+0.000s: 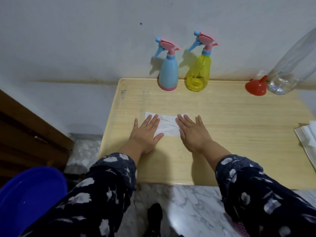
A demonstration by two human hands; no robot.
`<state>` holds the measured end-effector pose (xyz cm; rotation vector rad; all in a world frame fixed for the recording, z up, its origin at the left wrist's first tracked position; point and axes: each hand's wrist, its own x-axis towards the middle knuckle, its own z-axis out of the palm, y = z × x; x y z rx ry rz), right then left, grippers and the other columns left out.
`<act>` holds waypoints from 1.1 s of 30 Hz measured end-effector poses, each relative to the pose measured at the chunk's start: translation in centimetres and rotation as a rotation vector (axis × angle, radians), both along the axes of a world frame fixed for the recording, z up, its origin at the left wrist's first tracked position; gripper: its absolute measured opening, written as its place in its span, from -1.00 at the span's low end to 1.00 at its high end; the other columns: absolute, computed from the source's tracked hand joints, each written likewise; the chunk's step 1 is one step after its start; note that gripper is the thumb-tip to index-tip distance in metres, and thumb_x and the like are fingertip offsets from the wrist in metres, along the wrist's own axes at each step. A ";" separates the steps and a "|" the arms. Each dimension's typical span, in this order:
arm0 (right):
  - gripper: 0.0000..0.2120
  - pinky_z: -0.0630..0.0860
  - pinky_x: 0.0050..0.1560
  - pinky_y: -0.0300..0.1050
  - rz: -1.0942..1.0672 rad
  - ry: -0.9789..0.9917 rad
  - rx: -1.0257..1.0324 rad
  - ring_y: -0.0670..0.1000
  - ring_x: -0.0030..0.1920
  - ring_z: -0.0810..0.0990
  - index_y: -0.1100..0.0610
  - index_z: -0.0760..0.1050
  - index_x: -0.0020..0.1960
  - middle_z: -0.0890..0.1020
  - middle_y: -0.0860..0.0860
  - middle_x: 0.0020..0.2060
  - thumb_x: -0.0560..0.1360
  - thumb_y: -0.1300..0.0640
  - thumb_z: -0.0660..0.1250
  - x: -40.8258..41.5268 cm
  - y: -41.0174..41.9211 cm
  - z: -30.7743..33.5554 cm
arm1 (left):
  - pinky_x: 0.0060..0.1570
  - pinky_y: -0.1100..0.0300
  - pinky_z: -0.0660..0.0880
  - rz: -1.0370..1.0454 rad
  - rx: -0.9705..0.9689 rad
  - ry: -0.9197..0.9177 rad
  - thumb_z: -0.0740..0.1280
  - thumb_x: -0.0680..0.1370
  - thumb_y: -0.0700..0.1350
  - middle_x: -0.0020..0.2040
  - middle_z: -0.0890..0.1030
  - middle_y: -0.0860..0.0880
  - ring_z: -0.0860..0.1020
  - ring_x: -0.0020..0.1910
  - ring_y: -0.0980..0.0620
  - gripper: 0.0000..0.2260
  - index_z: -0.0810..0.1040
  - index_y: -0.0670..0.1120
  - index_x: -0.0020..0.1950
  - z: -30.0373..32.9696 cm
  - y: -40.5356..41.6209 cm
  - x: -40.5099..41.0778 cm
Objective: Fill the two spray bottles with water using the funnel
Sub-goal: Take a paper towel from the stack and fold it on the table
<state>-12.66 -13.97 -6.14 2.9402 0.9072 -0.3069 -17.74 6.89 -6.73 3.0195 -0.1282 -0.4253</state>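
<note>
Two spray bottles stand upright at the table's far edge against the wall, both with pink and blue trigger heads screwed on: a light blue bottle (168, 72) and, to its right, a clear yellow bottle (198, 73). A red funnel (256, 86) lies mouth-down at the far right, beside a large clear plastic bottle (290, 65) with a little water in its base. My left hand (146, 132) and my right hand (192, 132) lie flat, fingers straight, on a white sheet of paper (168, 126) in the middle of the table.
The wooden table (230, 134) stands against a white wall. A stack of white paper (307, 142) lies at its right edge. A blue plastic basin (30, 199) sits low at the left, with dark wooden furniture (25, 134) behind it. Marble floor below.
</note>
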 end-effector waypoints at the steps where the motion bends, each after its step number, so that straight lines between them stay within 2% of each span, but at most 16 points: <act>1: -0.36 -0.15 0.48 0.19 0.011 0.004 0.001 0.00 0.56 -0.05 0.09 -0.08 0.56 -0.03 -0.04 0.56 0.53 -0.05 -0.41 -0.8 -0.3 0.1 | 0.50 -0.18 -0.27 0.002 0.000 0.009 -0.14 0.65 0.22 0.59 -0.23 0.11 -0.23 0.57 0.12 -0.41 -0.19 0.00 0.60 0.1 -0.2 -0.8; 3: -0.36 -0.14 0.48 0.19 0.024 0.014 -0.001 0.01 0.56 -0.06 0.10 -0.08 0.56 -0.03 -0.03 0.56 0.53 -0.05 -0.41 -2.2 -0.8 0.3 | 0.50 -0.18 -0.27 0.011 0.002 0.022 -0.15 0.64 0.23 0.59 -0.24 0.11 -0.24 0.56 0.12 -0.40 -0.19 0.00 0.60 0.3 -0.6 -2.4; 5: -0.48 -0.15 0.49 0.19 0.022 0.029 0.007 0.01 0.56 -0.07 0.11 -0.08 0.56 -0.04 -0.02 0.56 0.63 0.01 -0.24 -3.5 -1.1 0.4 | 0.50 -0.18 -0.27 0.027 0.001 0.035 -0.14 0.64 0.24 0.59 -0.25 0.10 -0.24 0.56 0.12 -0.39 -0.19 -0.01 0.60 0.4 -1.1 -3.9; 7: -0.50 -0.14 0.50 0.19 0.011 0.037 0.024 0.01 0.56 -0.07 0.11 -0.07 0.56 -0.04 -0.02 0.56 0.65 0.02 -0.16 -4.7 -1.4 0.4 | 0.50 -0.17 -0.27 0.048 -0.004 0.046 -0.13 0.64 0.24 0.59 -0.25 0.09 -0.24 0.56 0.11 -0.38 -0.19 -0.02 0.60 0.4 -1.8 -5.2; 12: -0.51 -0.13 0.49 0.17 -0.031 0.028 0.147 0.06 0.56 -0.08 0.09 0.04 0.55 0.02 0.02 0.56 0.64 0.03 -0.08 -5.3 -1.4 0.6 | 0.52 -0.13 -0.22 0.113 -0.003 -0.034 -0.06 0.66 0.18 0.61 -0.11 0.05 -0.17 0.58 0.02 -0.42 -0.12 -0.03 0.61 0.8 -2.6 -5.7; 15: -0.51 -0.15 0.49 0.20 -0.007 0.060 0.140 0.07 0.56 -0.10 0.03 0.02 0.56 0.01 -0.01 0.56 0.65 -0.02 -0.11 -4.7 -0.9 0.4 | 0.53 -0.08 -0.21 0.074 -0.026 -0.083 -0.06 0.68 0.11 0.61 -0.15 0.06 -0.20 0.58 0.05 -0.45 -0.15 -0.02 0.61 0.8 -2.6 -5.0; 19: -0.47 -0.19 0.48 0.26 -0.021 0.093 0.068 0.01 0.56 -0.16 0.03 -0.10 0.57 -0.10 -0.05 0.56 0.64 -0.11 -0.20 -4.1 -0.2 -0.6 | 0.53 -0.03 -0.20 0.044 -0.054 -0.026 -0.06 0.68 0.14 0.61 -0.17 0.05 -0.17 0.58 0.10 -0.44 -0.15 -0.04 0.61 -0.3 -3.1 -4.1; 21: -0.44 -0.18 0.47 0.27 -0.044 0.092 0.055 0.01 0.56 -0.16 0.03 -0.13 0.56 -0.13 -0.04 0.56 0.62 -0.15 -0.20 -3.3 0.2 -0.5 | 0.53 -0.01 -0.08 0.064 -0.030 -0.052 -0.06 0.66 0.17 0.61 -0.15 0.03 -0.09 0.58 0.05 -0.41 -0.16 -0.04 0.61 -0.2 -2.9 -3.1; 24: -0.47 -0.16 0.46 0.31 0.016 0.083 -0.004 0.02 0.56 -0.16 -0.05 -0.15 0.56 -0.14 -0.06 0.56 0.63 -0.14 -0.19 -2.4 0.0 -0.2 | 0.47 0.01 0.08 -0.012 0.079 -0.057 -0.09 0.67 0.18 0.62 -0.11 0.06 0.00 0.56 -0.02 -0.46 -0.11 0.05 0.61 0.6 -2.1 -1.8; 29: -0.54 -0.14 0.46 0.29 0.076 0.016 -0.005 0.01 0.56 -0.07 -0.10 -0.07 0.55 -0.02 -0.10 0.55 0.66 -0.04 -0.18 -2.8 -1.1 -0.1 | 0.52 -0.12 -0.21 -0.091 0.154 0.004 -0.16 0.70 0.08 0.60 -0.21 0.09 -0.20 0.58 0.03 -0.53 -0.21 0.11 0.59 0.6 -1.4 -2.3; 33: -0.55 -0.09 0.50 0.17 0.092 0.040 0.037 0.01 0.56 -0.04 -0.03 -0.01 0.55 0.02 -0.10 0.55 0.67 0.01 -0.15 -4.3 -1.3 -0.2 | 0.54 -0.08 -0.15 -0.110 0.128 0.041 -0.15 0.71 0.04 0.60 -0.23 0.06 -0.20 0.58 0.02 -0.53 -0.21 0.07 0.59 0.7 -1.7 -4.0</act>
